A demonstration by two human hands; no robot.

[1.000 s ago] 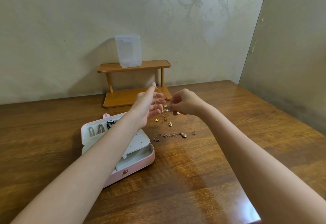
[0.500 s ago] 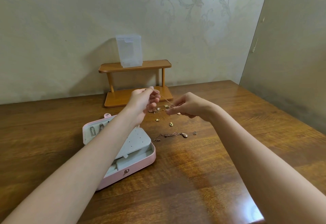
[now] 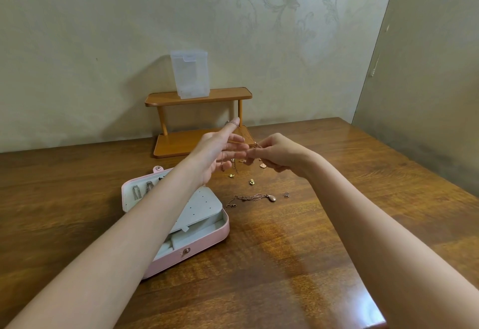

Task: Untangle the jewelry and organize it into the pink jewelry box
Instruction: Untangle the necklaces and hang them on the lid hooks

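- Pinching the tangled chain [image 3: 249,139] with my right hand [image 3: 276,155], fingertips curled tight on it.
- Left hand [image 3: 219,155] spread, chain looped over the raised finger.
- Pink jewelry box [image 3: 181,225] lies open below my left wrist.
- Loose necklace [image 3: 255,197] rests on the table [image 3: 311,251] beneath the pinch.

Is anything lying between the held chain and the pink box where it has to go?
Nothing on the table blocks that path. The chain hangs between the left hand and right hand, above and right of the open box. Only the left forearm crosses over the box.
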